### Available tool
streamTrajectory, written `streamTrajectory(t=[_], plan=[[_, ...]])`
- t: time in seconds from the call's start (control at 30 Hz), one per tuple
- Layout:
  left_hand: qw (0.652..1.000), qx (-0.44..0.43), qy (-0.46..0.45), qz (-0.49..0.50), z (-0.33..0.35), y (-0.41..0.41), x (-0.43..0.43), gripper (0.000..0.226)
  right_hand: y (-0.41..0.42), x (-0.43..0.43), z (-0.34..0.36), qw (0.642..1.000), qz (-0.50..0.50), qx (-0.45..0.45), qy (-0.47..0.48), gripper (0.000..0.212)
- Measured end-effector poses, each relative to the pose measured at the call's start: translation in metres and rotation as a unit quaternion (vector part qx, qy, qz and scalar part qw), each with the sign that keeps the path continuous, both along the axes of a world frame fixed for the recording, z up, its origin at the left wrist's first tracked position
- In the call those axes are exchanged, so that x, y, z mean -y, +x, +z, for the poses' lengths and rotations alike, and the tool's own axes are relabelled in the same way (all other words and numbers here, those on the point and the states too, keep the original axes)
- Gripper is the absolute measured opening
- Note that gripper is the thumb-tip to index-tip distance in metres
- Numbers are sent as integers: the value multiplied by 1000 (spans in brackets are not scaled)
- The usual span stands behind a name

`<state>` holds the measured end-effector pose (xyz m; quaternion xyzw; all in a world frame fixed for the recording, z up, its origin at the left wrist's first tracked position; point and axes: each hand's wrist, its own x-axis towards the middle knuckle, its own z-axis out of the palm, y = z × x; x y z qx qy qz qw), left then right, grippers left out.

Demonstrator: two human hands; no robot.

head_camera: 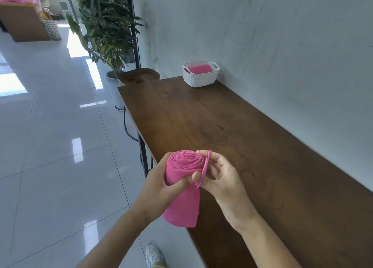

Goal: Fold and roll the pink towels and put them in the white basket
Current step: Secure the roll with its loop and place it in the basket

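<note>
Our forearms come up from the bottom edge, with a white sneaker on the tiled floor between them. We hold the work in the air at the near corner of the wooden table rather than on it, so both hands can work round the roll.

Our left hand has its fingers curled round the body of the rolled pink towel and grips it upright, spiral end facing us. We judge this grip is what keeps the inner turns from springing loose. Our right hand pinches the outermost edge of the cloth between thumb and fingertips and draws it away from the spiral as a taut strip. Below the grip a loose tail hangs down unrolled.

We read this as the finishing step of the roll: the last flap wants wrapping or tucking so the bundle holds its shape. If the left grip slackens first, the soft cloth will likely unwind.

Well apart from us, at the far end of the table against the wall, the white basket stands open-topped with a second pink towel already lying inside. There looks to be room beside it. A potted plant stands on the floor beyond the table's far corner.
</note>
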<state>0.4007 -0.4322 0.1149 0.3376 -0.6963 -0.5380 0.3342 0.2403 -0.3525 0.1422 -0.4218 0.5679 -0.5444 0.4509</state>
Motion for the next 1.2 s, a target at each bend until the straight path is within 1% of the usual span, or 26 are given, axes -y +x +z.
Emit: streamTrajectory(t=[0.1,0.2,0.33,0.43,0.5,0.6,0.67,0.73,0.8,0.97,1.07,1.2], plan=[[997,6,-4,-71,5,9,8,57,-1,12,7,997,15,-72,-1,80],[993,31,-25,-112,7,17,24,58,0,26,10,991,34,-129,3,78],[986,61,-14,-154,12,28,51,64,1,47,13,985,71,-159,7,70],[981,88,-15,-170,15,31,74,68,2,66,10,982,77,-171,8,63],[982,87,-16,-169,15,32,89,69,3,80,8,983,73,-168,7,58],[986,79,-19,-146,10,35,113,70,3,104,5,989,71,-129,3,50],[987,93,-37,-128,3,39,128,80,1,122,2,993,58,-98,-1,46],[984,117,-46,-123,-7,44,145,95,-3,140,-3,997,43,-71,-2,47],[981,144,-47,-119,-13,49,163,101,-6,158,-10,998,40,-55,3,49],[973,182,-50,-130,-18,54,210,83,-11,198,-25,997,58,-49,15,51],[954,245,-80,-156,-13,61,240,79,-10,221,-29,996,65,-67,18,57],[927,305,-123,-179,-1,68,274,75,-3,251,-28,997,58,-51,14,61]])
